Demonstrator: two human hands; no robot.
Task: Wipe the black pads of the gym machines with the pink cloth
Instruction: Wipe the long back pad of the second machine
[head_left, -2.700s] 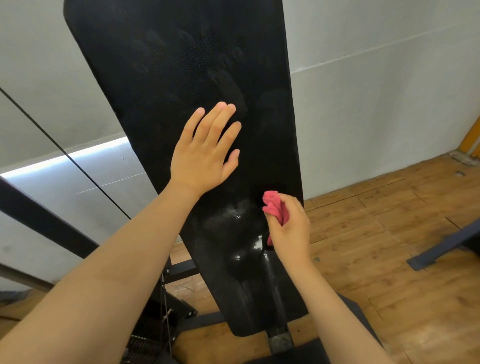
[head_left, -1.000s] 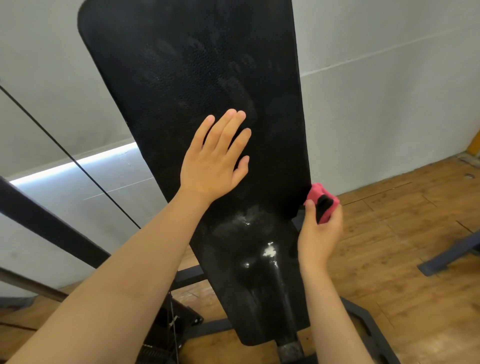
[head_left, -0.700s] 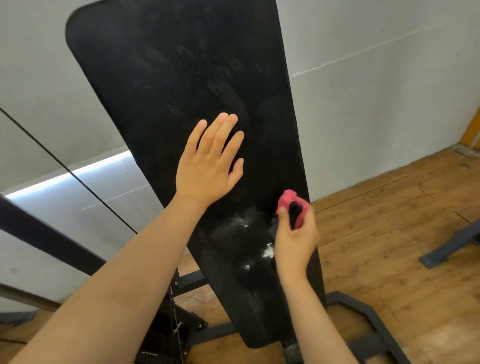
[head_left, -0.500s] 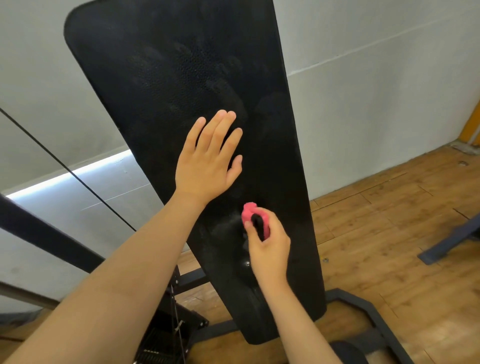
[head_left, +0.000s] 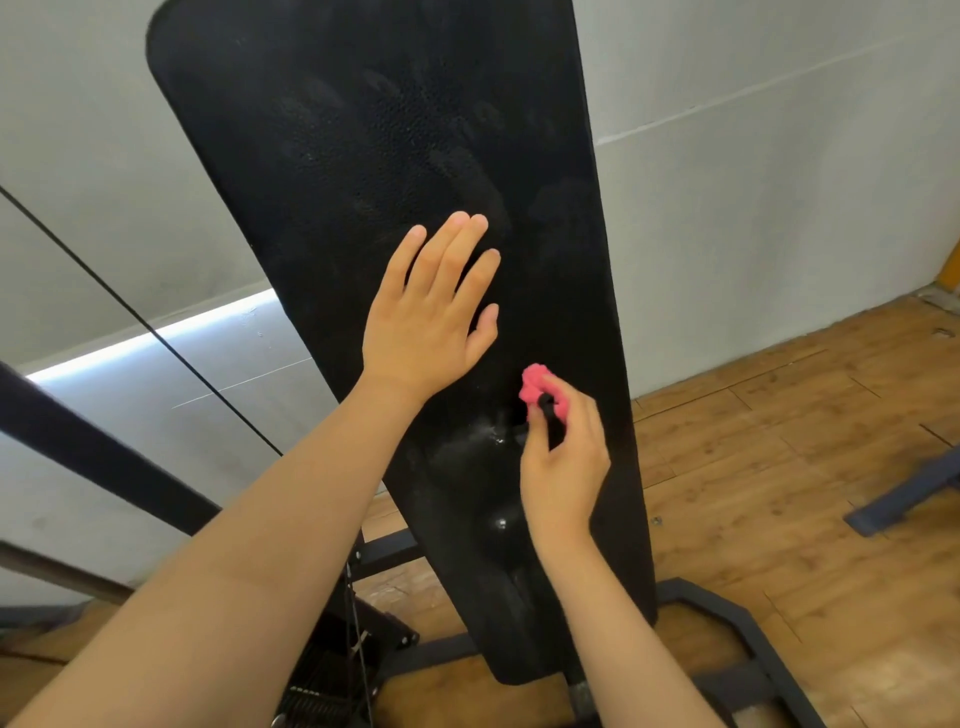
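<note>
The left grip (head_left: 426, 322) lies flat with fingers straight on the tilted black pad (head_left: 363, 130), while the right grip (head_left: 563, 457) clutches the bunched cloth (head_left: 535, 387) against the pad's lower middle, just below the left thumb.

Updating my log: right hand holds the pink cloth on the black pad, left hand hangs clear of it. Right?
Not quite: the head view shows the left hand flat on the black pad; the right hand does hold the pink cloth there.
</note>
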